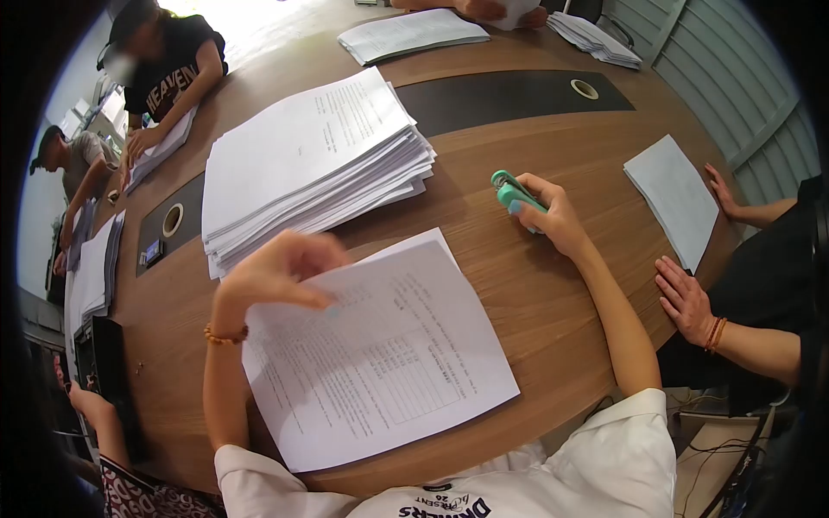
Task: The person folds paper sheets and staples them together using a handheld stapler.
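Note:
My right hand [548,216] is wrapped round a green stapler [515,192] over the wooden table, right of the papers. My left hand [289,272] is over the upper left part of a small set of printed sheets [389,363] in front of me; its fingers are bent and partly blurred, and whether they grip the paper edge is unclear. The top sheet has text and a table printed on it. A second sheet's corner shows beneath it. Just beyond lies a tall, uneven stack of papers [302,155].
At the right, a person's hands [684,302] rest near some paper [678,198]. Other people handle papers on the left and far sides. A black tray [104,371] sits at the left edge of the table [553,319]. Dark inlays have round openings [585,89].

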Available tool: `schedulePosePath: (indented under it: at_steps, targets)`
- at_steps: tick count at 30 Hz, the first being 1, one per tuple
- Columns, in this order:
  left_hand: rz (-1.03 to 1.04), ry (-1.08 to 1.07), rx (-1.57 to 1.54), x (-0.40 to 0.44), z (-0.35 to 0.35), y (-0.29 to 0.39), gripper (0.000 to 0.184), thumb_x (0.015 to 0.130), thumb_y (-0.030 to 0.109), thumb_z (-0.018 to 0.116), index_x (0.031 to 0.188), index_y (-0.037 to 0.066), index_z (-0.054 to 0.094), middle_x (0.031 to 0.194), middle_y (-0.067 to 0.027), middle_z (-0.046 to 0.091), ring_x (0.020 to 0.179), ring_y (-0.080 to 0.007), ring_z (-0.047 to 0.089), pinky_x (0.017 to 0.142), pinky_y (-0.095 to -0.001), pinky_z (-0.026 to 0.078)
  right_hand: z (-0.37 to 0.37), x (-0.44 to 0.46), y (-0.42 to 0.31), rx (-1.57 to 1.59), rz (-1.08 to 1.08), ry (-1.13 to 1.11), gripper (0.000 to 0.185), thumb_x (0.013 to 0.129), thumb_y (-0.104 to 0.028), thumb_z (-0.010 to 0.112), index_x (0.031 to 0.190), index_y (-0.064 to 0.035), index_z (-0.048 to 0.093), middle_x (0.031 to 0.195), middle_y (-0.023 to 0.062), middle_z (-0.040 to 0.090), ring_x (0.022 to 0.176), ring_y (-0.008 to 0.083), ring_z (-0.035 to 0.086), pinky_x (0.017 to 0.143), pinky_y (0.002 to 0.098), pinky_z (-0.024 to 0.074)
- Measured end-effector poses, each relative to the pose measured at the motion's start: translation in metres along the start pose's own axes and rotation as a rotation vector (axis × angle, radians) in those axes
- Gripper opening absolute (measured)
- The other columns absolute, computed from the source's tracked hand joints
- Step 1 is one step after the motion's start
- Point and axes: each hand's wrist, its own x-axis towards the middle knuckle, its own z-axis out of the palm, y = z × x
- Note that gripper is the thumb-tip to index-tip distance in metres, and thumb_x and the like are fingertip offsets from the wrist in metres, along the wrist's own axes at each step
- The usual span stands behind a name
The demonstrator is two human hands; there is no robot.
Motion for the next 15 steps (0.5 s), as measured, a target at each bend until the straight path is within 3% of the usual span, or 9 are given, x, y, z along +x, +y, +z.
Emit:
schedulePosePath:
  at_steps: [1,3,6,8,10,11,12,13,15]
  targets:
    - [-0.003,-0.004,0.009,-0.010,-0.012,-0.010,0.045,0.067,0.009,0.081,0.106,0.000,0.062,0.087,-0.0139,0.069,0.077,-0.0173,0.067,0.069,-0.0281,0.055,0.000,0.001,-0.002,-0.028,0.014,-0.017,0.030,0.080,-0.032,0.072,0.095,-0.0070,0.062,0.070,-0.0027,0.055,0.059,0.0040,0.047,0.052,0.0214,0.0355]
    - [0.012,-0.356,0.310,-0.026,-0.027,-0.023,0.041,0.070,0.008,0.079,0.106,-0.001,0.062,0.087,-0.0119,0.070,0.074,-0.0161,0.066,0.067,-0.0277,0.054,0.000,0.001,-0.002,-0.032,0.002,-0.013,0.031,0.080,-0.032,0.072,0.095,-0.0068,0.062,0.070,-0.0029,0.055,0.059,0.0041,0.047,0.052,0.0213,0.0356]
    - [-0.028,-0.263,0.515,-0.052,-0.039,0.003,0.034,0.077,0.009,0.075,0.107,0.000,0.062,0.095,-0.0079,0.068,0.075,-0.0148,0.063,0.067,-0.0277,0.052,0.001,0.001,0.000,-0.027,-0.003,0.001,0.033,0.080,-0.033,0.072,0.096,-0.0064,0.063,0.069,-0.0028,0.055,0.058,0.0041,0.047,0.052,0.0212,0.0357]
    - [-0.124,0.428,0.612,-0.110,-0.048,0.009,0.030,0.081,0.009,0.071,0.109,0.002,0.062,0.102,-0.0050,0.063,0.079,-0.0138,0.061,0.072,-0.0260,0.051,0.002,0.002,0.001,-0.007,-0.004,0.023,0.033,0.080,-0.034,0.072,0.096,-0.0062,0.063,0.069,-0.0026,0.056,0.058,0.0042,0.047,0.051,0.0211,0.0357]
    - [0.005,1.100,0.330,-0.153,-0.083,0.004,0.030,0.082,0.007,0.071,0.109,0.003,0.061,0.104,-0.0026,0.059,0.083,-0.0117,0.059,0.077,-0.0250,0.049,0.001,0.002,0.002,-0.009,-0.005,0.024,0.032,0.080,-0.033,0.072,0.096,-0.0059,0.063,0.068,-0.0025,0.056,0.057,0.0043,0.047,0.051,0.0210,0.0357]
    - [-0.025,1.303,0.997,-0.178,-0.125,0.008,0.031,0.084,0.013,0.069,0.113,0.004,0.060,0.102,-0.0030,0.061,0.086,-0.0099,0.058,0.078,-0.0246,0.047,0.001,0.001,0.002,-0.004,-0.006,0.028,0.032,0.080,-0.033,0.072,0.096,-0.0059,0.063,0.068,-0.0025,0.056,0.057,0.0043,0.047,0.051,0.0210,0.0357]
    - [-0.172,1.286,0.603,-0.152,-0.099,0.075,0.035,0.088,0.023,0.065,0.117,0.004,0.059,0.100,-0.0038,0.063,0.086,-0.0105,0.059,0.077,-0.0254,0.047,0.000,0.002,0.001,-0.003,-0.002,0.024,0.032,0.080,-0.032,0.072,0.095,-0.0059,0.063,0.068,-0.0024,0.056,0.056,0.0042,0.046,0.051,0.0209,0.0357]
    - [-0.219,1.389,0.815,-0.167,-0.123,0.089,0.042,0.090,0.031,0.061,0.121,0.003,0.058,0.096,-0.0031,0.065,0.086,-0.0108,0.060,0.078,-0.0260,0.047,0.001,0.003,0.000,-0.001,0.004,0.018,0.031,0.080,-0.031,0.072,0.095,-0.0058,0.063,0.067,-0.0023,0.056,0.056,0.0042,0.046,0.050,0.0207,0.0356]
    - [-0.145,1.497,0.877,-0.173,-0.158,0.104,0.040,0.091,0.032,0.059,0.121,0.006,0.058,0.096,-0.0056,0.066,0.082,-0.0144,0.063,0.077,-0.0280,0.049,0.001,0.003,0.000,0.009,0.010,0.018,0.030,0.080,-0.031,0.072,0.095,-0.0059,0.063,0.067,-0.0023,0.056,0.055,0.0042,0.046,0.050,0.0206,0.0355]
